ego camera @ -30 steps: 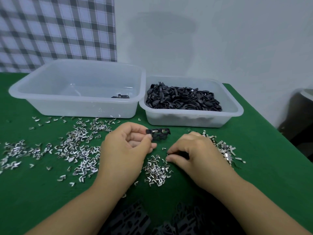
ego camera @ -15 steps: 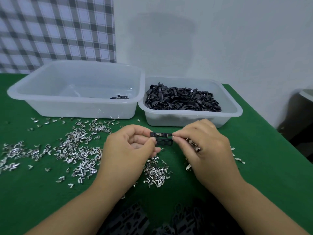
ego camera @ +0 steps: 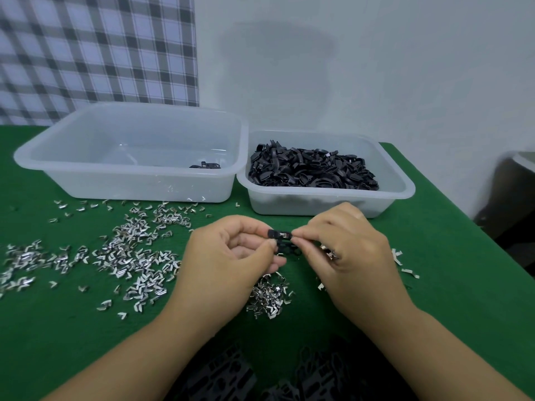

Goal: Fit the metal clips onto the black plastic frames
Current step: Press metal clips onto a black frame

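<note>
While both your forearms reach in from the bottom edge, your left hand (ego camera: 228, 256) and right hand (ego camera: 344, 256) meet just above the green cloth (ego camera: 448, 299), in front of the right bin (ego camera: 318, 204); left thumb and forefinger are curled and pinch the left end of one black frame (ego camera: 282, 244), other fingers folded toward the palm; right thumb and forefinger pinch its right end, tips pressed at the top bar; a silvery glint on that bar may be a clip, too small to be sure; the frame's right half is hidden behind your right fingers; some silver bits show by the right palm, cannot tell if held or lying on the cloth; metal clips (ego camera: 130, 253) are small bent shiny strips scattered over the cloth to the left, with a smaller pile (ego camera: 269, 299) below the hands; right bin is translucent plastic, heaped with matte frames (ego camera: 312, 172); left bin (ego camera: 130, 183), same plastic, holds a black part (ego camera: 205, 165) near its front right corner; dark patterned shapes (ego camera: 225, 371) at the bottom edge are cut off and unclear
</note>
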Action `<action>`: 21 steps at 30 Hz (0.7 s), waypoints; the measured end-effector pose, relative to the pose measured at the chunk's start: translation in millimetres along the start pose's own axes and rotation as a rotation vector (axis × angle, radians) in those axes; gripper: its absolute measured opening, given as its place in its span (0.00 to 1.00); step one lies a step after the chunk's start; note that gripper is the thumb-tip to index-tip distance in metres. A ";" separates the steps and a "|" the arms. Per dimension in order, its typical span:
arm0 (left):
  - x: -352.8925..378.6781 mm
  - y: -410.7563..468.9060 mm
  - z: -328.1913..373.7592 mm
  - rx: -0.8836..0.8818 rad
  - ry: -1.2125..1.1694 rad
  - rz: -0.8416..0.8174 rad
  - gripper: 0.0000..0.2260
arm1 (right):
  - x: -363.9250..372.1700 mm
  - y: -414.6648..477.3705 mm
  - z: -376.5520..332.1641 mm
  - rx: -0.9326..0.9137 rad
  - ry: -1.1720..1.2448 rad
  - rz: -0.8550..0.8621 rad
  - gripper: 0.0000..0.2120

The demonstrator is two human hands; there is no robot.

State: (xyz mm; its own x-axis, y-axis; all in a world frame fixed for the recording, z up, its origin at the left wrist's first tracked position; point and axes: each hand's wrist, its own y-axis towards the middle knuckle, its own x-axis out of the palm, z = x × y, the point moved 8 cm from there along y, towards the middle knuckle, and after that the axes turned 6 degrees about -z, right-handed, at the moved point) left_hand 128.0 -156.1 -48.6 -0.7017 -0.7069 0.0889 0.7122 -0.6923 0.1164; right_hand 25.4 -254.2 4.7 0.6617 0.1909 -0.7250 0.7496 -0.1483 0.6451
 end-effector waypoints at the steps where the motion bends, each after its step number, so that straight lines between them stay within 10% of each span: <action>1: 0.1 -0.2 0.6 0.004 0.009 -0.007 0.07 | 0.9 0.3 0.8 0.003 0.013 -0.010 0.02; 10: 3.1 -0.1 8.0 0.091 0.202 -0.039 0.13 | 17.4 -2.8 21.0 0.208 0.332 -0.197 0.09; 21: 0.4 0.1 0.2 0.023 0.064 -0.013 0.09 | 2.2 -0.4 8.3 0.050 0.170 -0.061 0.01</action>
State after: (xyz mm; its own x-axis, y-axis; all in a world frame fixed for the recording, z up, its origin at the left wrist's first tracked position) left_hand 127.8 -156.4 -48.4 -0.7079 -0.7059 0.0239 0.7015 -0.6988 0.1400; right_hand 26.7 -261.7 0.9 0.6060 0.3616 -0.7085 0.7910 -0.1790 0.5851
